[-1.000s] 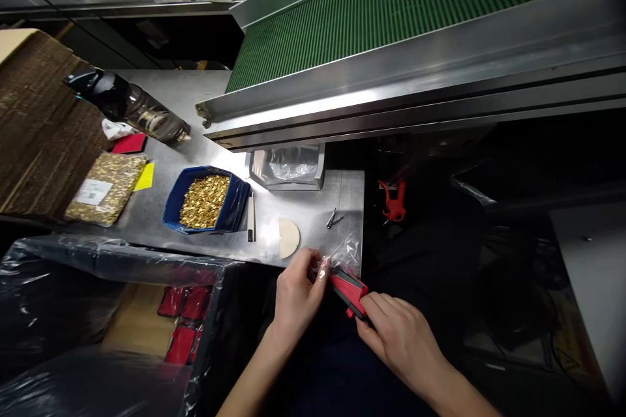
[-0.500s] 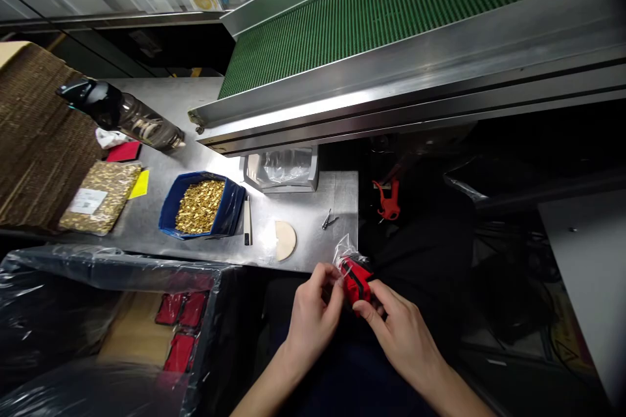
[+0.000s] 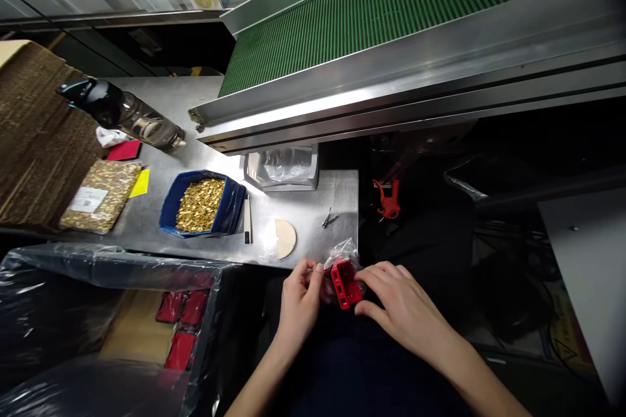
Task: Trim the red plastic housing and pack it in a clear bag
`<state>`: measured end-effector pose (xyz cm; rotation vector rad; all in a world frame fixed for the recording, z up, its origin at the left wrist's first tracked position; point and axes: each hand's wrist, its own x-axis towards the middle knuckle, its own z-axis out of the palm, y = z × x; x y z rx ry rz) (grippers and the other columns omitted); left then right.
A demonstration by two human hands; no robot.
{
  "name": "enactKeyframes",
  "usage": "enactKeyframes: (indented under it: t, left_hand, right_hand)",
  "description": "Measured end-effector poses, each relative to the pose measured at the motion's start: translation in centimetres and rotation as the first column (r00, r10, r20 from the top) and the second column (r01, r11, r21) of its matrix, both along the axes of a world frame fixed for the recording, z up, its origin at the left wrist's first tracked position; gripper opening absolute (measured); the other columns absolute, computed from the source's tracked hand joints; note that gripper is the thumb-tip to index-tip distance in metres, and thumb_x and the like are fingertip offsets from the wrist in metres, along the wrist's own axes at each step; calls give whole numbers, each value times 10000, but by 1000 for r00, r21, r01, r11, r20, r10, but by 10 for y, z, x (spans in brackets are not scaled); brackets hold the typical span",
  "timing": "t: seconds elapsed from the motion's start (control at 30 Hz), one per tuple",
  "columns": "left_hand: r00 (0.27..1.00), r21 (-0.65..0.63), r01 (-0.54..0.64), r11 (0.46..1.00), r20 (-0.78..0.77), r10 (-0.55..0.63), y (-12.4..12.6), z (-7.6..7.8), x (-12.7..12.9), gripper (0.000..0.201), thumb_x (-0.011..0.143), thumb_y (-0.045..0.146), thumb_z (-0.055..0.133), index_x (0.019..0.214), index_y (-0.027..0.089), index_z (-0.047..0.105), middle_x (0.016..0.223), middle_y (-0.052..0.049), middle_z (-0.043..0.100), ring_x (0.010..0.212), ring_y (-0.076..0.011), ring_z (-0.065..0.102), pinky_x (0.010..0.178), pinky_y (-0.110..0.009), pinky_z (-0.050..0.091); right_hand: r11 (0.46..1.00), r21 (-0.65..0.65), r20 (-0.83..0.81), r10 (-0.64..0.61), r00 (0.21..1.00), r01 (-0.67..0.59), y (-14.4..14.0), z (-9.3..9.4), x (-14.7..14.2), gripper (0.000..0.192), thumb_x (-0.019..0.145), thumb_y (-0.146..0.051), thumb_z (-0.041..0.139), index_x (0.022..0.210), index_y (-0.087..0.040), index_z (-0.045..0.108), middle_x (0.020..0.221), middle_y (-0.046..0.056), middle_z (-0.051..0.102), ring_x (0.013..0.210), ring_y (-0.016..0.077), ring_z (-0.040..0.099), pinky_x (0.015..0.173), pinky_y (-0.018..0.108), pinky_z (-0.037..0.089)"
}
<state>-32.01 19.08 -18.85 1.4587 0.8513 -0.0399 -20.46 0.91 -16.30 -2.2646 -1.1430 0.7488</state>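
Just off the table's front edge, a red plastic case (image 3: 341, 287) is held with its hollow side facing up and a row of rectangular holes along one side. Crumpled around its top is a clear plastic bag (image 3: 346, 248). My left hand (image 3: 299, 300) is closed, pinching the bag at the case's left side. On the right, the thumb and fingers of my right hand (image 3: 398, 296) grip the case's edge; the fingertips are partly hidden.
On the metal table are a blue bin (image 3: 169, 208) of gold pieces, a cutter knife (image 3: 247, 221), a pale half-round disc (image 3: 285, 239) and a small metal tool (image 3: 328, 217). A green conveyor (image 3: 342, 26) crosses above. A lined box (image 3: 220, 313) holds red packets.
The red case has turned over in my hands, so its hollow side now shows. My left hand has moved slightly left, and my right hand's fingers have spread wider.
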Motion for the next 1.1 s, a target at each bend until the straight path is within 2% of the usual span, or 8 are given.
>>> enactKeyframes:
  t: [0.13,0.23,0.43,0.6,0.8,0.87,0.97,1.1]
  left_hand:
    - [995,123,99,988,-19,-97,6,1,0,306,1015,497,515,866,230,533,645,28,674,564,-148,602,578,-247,431]
    - [977,265,215,940,-52,-208,13,14,-3,297,1011,469,538,856,220,585,696,15,669,635,-153,599,619,-250,430]
    - [962,119,270,956,-72,-263,33,49,-13,310,988,507,570,871,223,615,721,12,673,668,-164,598,624,-244,445]
    - [949,328,314,891,-149,-279,47,68,-17,346,979,493,586,774,214,597,654,15,595,611,-152,518,581,-255,372]
    - [899,271,341,900,186,-396,45,94,-17,179,920,336,705,782,224,685,889,-36,571,854,-193,568,780,-273,467]
    - [857,265,374,889,269,-440,39,92,-12,115,897,318,740,820,233,732,1056,-67,573,1036,-233,574,947,-312,470]
    - [852,194,324,926,366,-374,27,79,-6,122,892,339,755,832,233,752,1177,-90,564,1159,-266,559,1076,-380,441]
    - [856,64,239,969,458,-242,18,57,-6,234,872,472,767,869,238,763,1283,-109,572,1300,-314,526,1190,-474,371]
  right_hand:
    - [995,12,189,96,977,-101,-17,-10,-3,277,967,-58,583,1188,-214,642,1108,43,724,1005,235,623,867,398,431]
    - [981,110,243,130,961,-160,-23,-9,-5,248,979,-41,530,1072,-223,671,1027,30,723,924,206,623,813,375,427]
    - [918,383,242,9,970,-104,-30,21,1,232,944,-47,543,1006,-220,684,1164,69,663,955,176,620,829,335,482]
    - [905,416,254,-18,967,-92,-30,41,1,255,924,-47,526,967,-226,703,1102,74,682,897,178,651,768,327,525]
    - [849,520,115,33,993,-88,-15,59,-2,250,914,-91,569,922,-279,734,1514,82,528,1245,267,609,961,411,554]
    - [840,519,119,110,987,-157,-1,58,1,203,945,-116,588,982,-262,724,1539,86,522,1295,265,584,995,413,534]
    - [815,551,87,160,983,-181,19,51,4,173,985,-124,568,1042,-232,691,1232,70,722,1122,208,660,925,365,531]
    - [783,619,-194,92,977,49,28,47,4,152,992,-120,573,944,-232,664,883,9,726,855,159,659,799,307,520]
